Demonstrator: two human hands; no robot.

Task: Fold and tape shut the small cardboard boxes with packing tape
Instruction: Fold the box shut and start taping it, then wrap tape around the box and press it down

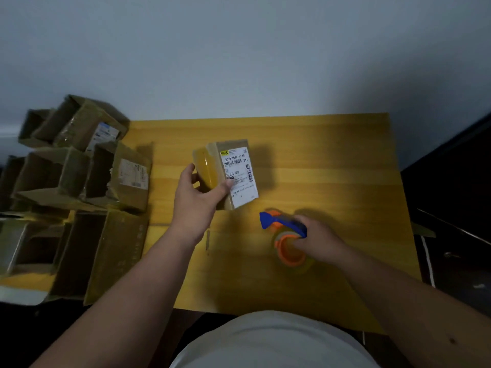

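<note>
A small cardboard box (233, 166) with a white shipping label and shiny tape across one side is tilted just above the middle of the yellow table (332, 160). My left hand (195, 195) grips it from its near left side, thumb on the label face. To the right and nearer me, my right hand (316, 240) holds a blue and orange tape dispenser (285, 232) with its roll of packing tape, low over the table and blurred by motion.
Several open cardboard boxes (79, 166) are piled at the table's left edge and beyond it. A grey wall rises behind the table. Dark floor and furniture lie to the right. My white shirt (273, 343) fills the bottom edge.
</note>
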